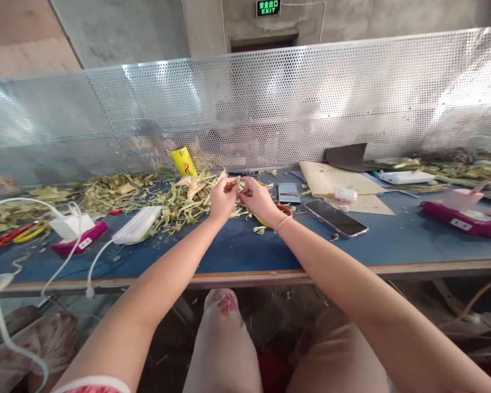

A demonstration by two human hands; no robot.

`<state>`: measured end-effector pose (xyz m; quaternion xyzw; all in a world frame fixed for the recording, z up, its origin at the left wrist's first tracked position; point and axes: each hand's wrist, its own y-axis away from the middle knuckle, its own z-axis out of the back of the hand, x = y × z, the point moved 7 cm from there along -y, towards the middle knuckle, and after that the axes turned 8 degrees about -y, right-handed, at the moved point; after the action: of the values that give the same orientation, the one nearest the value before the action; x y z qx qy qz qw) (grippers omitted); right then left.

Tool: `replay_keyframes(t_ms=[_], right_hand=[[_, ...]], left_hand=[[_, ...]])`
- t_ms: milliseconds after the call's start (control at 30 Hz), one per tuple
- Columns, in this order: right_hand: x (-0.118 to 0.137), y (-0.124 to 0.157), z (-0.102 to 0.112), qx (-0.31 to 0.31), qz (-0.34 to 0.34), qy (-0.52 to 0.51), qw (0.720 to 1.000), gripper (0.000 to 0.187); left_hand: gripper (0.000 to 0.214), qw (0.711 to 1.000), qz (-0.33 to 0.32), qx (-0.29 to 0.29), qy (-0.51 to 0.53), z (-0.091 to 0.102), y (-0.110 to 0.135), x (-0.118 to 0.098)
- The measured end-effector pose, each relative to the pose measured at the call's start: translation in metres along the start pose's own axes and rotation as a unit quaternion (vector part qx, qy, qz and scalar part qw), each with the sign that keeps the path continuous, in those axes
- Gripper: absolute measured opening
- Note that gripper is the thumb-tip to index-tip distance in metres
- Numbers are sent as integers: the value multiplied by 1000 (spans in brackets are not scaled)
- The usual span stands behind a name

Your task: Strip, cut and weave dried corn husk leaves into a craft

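Note:
My left hand (224, 197) and my right hand (257, 197) meet over the blue table, fingertips pinched close together. Between them is a small piece of dried plant, mostly covered by my fingers. A heap of dried, pale green plant strips (184, 203) lies to the left of my left hand and reaches behind it. Under my right wrist, partly hidden, are scissors with red and yellow handles (285, 209).
A phone (336, 217) lies right of my hands, beside cardboard (339, 185). On the left are a white power bank (138, 225), a purple power strip (81, 240) and cables. A yellow can (183, 161) stands against the perforated metal screen (262, 109).

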<state>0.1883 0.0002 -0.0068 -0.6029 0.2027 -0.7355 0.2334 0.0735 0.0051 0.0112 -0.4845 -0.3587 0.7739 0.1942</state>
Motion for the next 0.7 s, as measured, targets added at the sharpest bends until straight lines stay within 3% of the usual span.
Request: replay_keyframes(t_ms=[533, 700], right_hand=[[-4, -1, 0, 7, -13, -15, 1000, 36], [-5, -1, 2, -1, -23, -10, 1000, 41]], left_hand=[[7, 998, 30, 42, 24, -4, -2, 2], [23, 989, 106, 19, 100, -7, -2, 15]])
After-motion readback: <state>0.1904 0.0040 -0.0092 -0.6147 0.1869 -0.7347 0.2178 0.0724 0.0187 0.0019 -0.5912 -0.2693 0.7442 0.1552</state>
